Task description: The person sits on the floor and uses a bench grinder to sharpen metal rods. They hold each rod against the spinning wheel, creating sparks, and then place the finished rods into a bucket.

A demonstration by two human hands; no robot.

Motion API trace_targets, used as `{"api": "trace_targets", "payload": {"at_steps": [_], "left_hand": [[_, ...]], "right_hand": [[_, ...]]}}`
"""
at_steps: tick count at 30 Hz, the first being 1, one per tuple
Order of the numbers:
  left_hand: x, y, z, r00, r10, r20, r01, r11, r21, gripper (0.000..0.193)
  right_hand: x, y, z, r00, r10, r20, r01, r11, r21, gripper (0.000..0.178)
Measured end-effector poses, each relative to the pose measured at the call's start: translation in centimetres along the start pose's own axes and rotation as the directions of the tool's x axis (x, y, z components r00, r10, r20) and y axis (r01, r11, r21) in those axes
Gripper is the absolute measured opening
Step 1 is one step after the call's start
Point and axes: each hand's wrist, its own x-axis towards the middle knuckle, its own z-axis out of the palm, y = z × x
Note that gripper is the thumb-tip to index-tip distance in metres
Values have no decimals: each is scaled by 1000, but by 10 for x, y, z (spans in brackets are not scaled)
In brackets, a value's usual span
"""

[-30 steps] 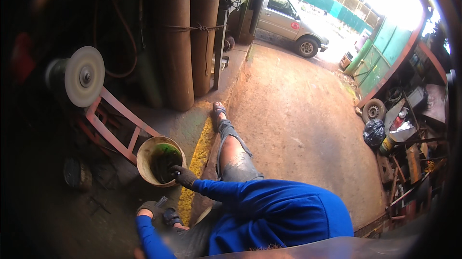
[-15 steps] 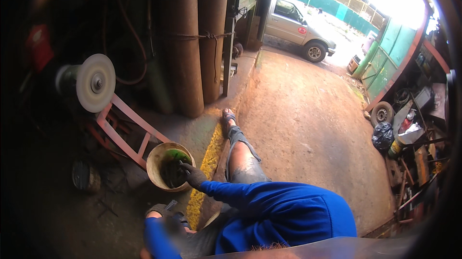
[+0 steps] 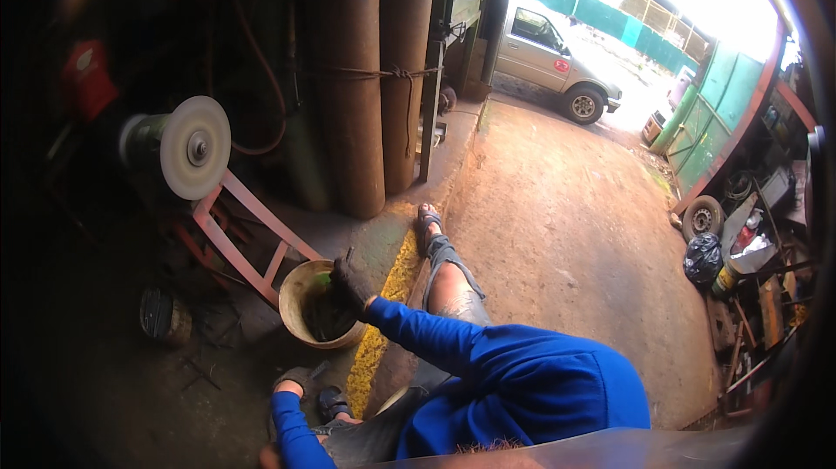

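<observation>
The person wears a bright blue top (image 3: 531, 373) with long sleeves, and one thin seam line crosses its cloth. Both the right grip (image 3: 352, 286) and the left grip (image 3: 296, 377) are covered with a dark, greyish glove. The trousers (image 3: 374, 441) are grey, and one leg is torn widely open. On the feet there are dark, open-toed sandals (image 3: 426, 222) with straps.

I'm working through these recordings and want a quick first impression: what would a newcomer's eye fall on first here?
Probably the bright blue top across the lower middle, its sleeve leading to the gloved right hand at the pale bucket. Next, the large pale disc at the left, against a dark background, then the light-coloured vehicle in the bright opening at the top.
</observation>
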Motion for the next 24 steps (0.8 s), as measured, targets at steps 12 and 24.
{"api": "trace_targets", "payload": {"at_steps": [12,24], "left_hand": [[-40,-29,-6,1000,-20,-18,20,999,-25,42],[-62,-16,-27,970,-103,-220,53,973,-225,45]], "right_hand": [[-77,-98,14,903,208,376,-277,951,138,21],[-44,-124,39,802,-240,546,282,959,7,28]]}}
